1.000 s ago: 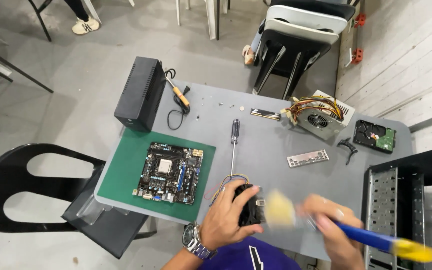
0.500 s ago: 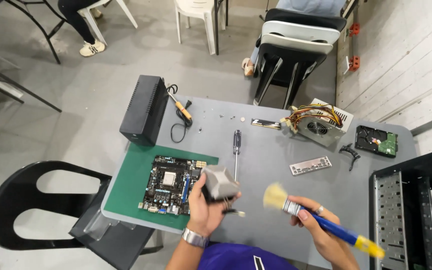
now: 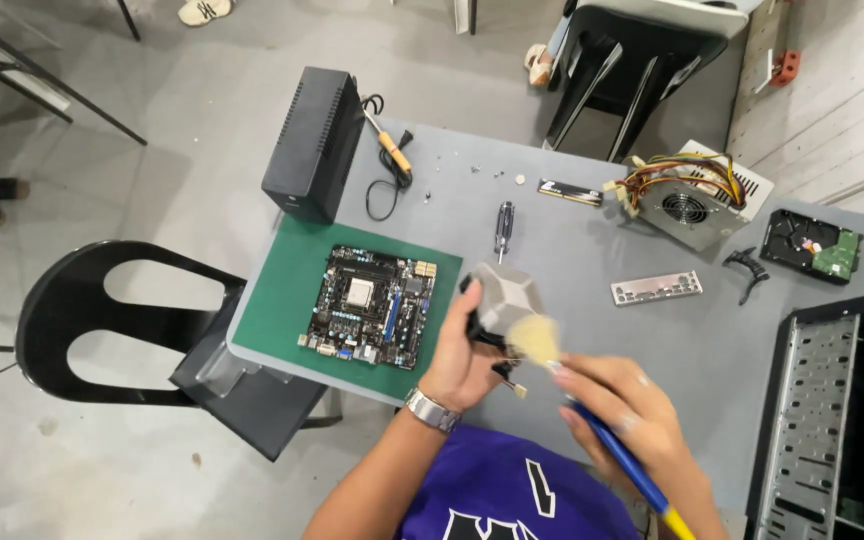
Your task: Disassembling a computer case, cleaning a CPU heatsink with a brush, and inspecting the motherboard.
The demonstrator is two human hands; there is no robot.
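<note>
Overhead view of a computer-repair tabletop (image 3: 572, 260) with both hands raised over its near edge. The left hand (image 3: 462, 365) lifts a CPU cooler (image 3: 504, 295), a grey heatsink block with a dark fan side, clear of the tabletop; its grip is wrapped closed around the lower body, thumb on the left face, so that the upper grey face is tilted toward the other hand. A short cable with a small connector (image 3: 518, 390) hangs free below the cooler. The right hand (image 3: 622, 415) holds a paintbrush (image 3: 592, 425) with a blue handle ending in yellow; the fingers are pressed together around the handle near the ferrule, a hold that gives fine control of the tip. The pale bristles (image 3: 534, 338) lie against the cooler's lower right edge, blurred. On the green mat (image 3: 282, 290) to the left rests a motherboard (image 3: 370, 305), flat and well apart from the brush. Further back on the tabletop lie a screwdriver (image 3: 502, 228), a soldering iron (image 3: 390, 148) with coiled cord, a memory stick (image 3: 570, 192) and several loose screws (image 3: 482, 170). To the right stand a power supply (image 3: 687, 200) with its wire bundle, a metal I/O shield (image 3: 656, 288), and a hard drive (image 3: 812, 245) lying circuit side up. A black box unit (image 3: 314, 142) stands at the far left corner; an open computer case (image 3: 837, 420) stands at the right, and a black chair (image 3: 122, 320) at the left.
</note>
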